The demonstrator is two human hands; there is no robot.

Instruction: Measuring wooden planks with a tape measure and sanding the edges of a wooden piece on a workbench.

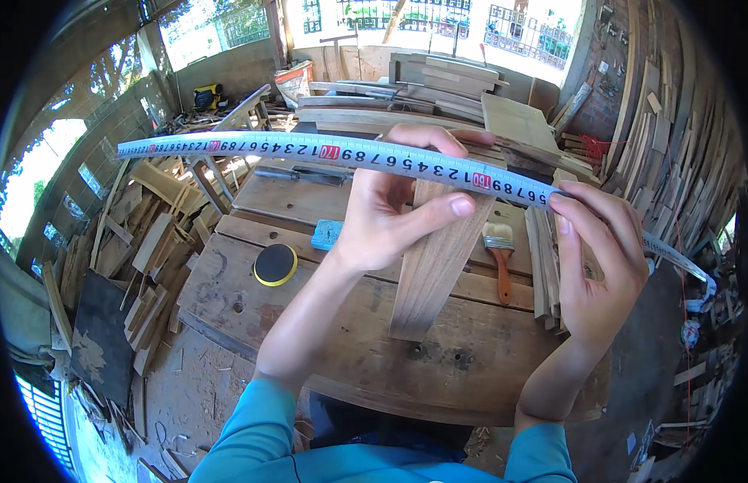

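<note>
A long white tape measure blade [269, 149] with black and red markings stretches across in front of me, bowing slightly. My right hand [603, 258] pinches it between thumb and fingers, and more of the blade runs on past that hand to the right. My left hand [386, 213] is closed about a brown wooden board [442, 266], its thumb across the board's face and its fingers curled near the top. The blade crosses the board's upper part and passes in front of the left hand. The board stands tilted above the workbench [342, 330]; whether its lower end touches is unclear.
On the bench lie a round black-and-yellow pad [275, 265], a blue block [326, 234], a paintbrush [501, 266] and chisels [305, 175]. Wood strips [543, 266] lie at the right. Scrap wood [148, 298] is heaped left; stacked boards [438, 92] stand behind.
</note>
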